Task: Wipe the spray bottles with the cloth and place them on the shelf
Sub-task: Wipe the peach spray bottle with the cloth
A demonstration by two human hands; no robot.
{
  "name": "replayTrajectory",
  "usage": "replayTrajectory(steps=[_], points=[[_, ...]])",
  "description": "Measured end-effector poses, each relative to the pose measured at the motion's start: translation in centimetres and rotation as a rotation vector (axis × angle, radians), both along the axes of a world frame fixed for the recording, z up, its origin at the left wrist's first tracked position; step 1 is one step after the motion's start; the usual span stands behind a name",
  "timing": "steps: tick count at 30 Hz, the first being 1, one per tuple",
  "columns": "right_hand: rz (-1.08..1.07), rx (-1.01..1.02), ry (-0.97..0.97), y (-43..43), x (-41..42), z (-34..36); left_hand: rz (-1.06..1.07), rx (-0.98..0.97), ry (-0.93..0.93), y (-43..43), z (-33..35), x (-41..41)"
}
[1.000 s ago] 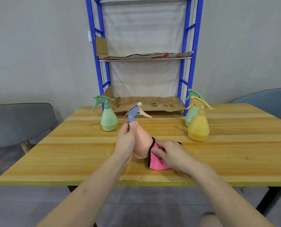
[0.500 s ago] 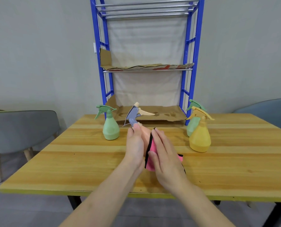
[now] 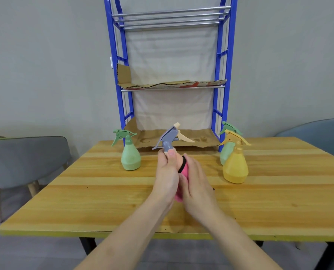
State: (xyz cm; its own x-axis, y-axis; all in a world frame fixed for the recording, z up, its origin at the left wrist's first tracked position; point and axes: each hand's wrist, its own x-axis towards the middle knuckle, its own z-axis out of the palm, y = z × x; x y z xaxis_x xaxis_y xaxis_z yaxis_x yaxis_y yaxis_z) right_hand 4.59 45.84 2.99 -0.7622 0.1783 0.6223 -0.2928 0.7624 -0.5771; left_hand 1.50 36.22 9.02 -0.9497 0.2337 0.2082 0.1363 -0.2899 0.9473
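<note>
A: Start at the left. What stands there?

B: A green spray bottle (image 3: 130,156), upright on the table (image 3: 103,191), with no hand on it. To its right the left hand (image 3: 167,176) grips the peach bottle (image 3: 168,140) at the neck. The fingers are curled round it and the thumb is up against the grey trigger collar. The bottle is near the table's middle, tilted a little. The hands hide its base, so I cannot tell whether it rests on the wood.

A: And the cloth?

B: The pink cloth (image 3: 184,169) lies between the bottle's belly and the right hand (image 3: 198,190). That hand's fingers lie together, nearly straight, pressing the cloth flat.

A: How will the bottle handle?

B: Light, I judge, though I cannot see whether it holds liquid. It is smooth plastic and may twist under rubbing. The neck is the sound hold, because the trigger sticks out and could snag.

A: Further right?

B: A yellow bottle (image 3: 235,166) with a second green bottle (image 3: 225,154) just behind it, both beside the blue shelf (image 3: 223,55). The lowest level of the shelf, lined with cardboard (image 3: 181,136), holds no bottle yet.
</note>
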Motion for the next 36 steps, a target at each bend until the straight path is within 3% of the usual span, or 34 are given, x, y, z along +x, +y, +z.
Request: replayTrajectory(steps=[6, 9, 11, 14, 16, 20, 24, 26, 30, 36], points=[[0.146, -0.557, -0.150, 0.7, -0.3, 2.1, 0.024, -0.059, 0.086, -0.5, -0.1, 0.4], [0.157, -0.629, -0.161, 0.5, -0.2, 1.2, 0.053, -0.021, 0.040, -0.6, 0.1, 0.3], [0.120, -0.495, -0.098, -0.1, 0.3, -0.1, 0.077, 0.014, -0.019, -0.4, 0.3, 0.2], [-0.006, -0.013, 0.010, -1.0, 1.3, -1.1, 0.094, 0.067, -0.111, -0.2, 0.4, 0.1], [-0.025, 0.057, 0.011, -0.9, 1.4, -0.7, 0.089, 0.073, -0.124, -0.1, 0.5, 0.1], [0.130, -0.355, -0.015, -0.4, 1.8, 1.1, 0.085, 0.055, -0.072, -0.3, 1.2, -0.1], [0.236, -1.045, -0.139, 0.6, 0.9, 1.2, 0.041, 0.050, 0.004, -0.1, 2.3, -0.1], [0.253, -1.163, -0.097, 0.5, 1.2, 1.8, 0.017, 0.044, 0.041, 0.2, 3.0, 0.3], [0.114, -0.858, 0.014, 0.1, 2.2, 2.4, 0.007, -0.001, 0.099, 1.2, 3.0, 0.8], [-0.057, -0.185, 0.294, 0.8, 1.3, 0.6, -0.013, 0.038, 0.038, 2.1, 2.7, 1.4]])
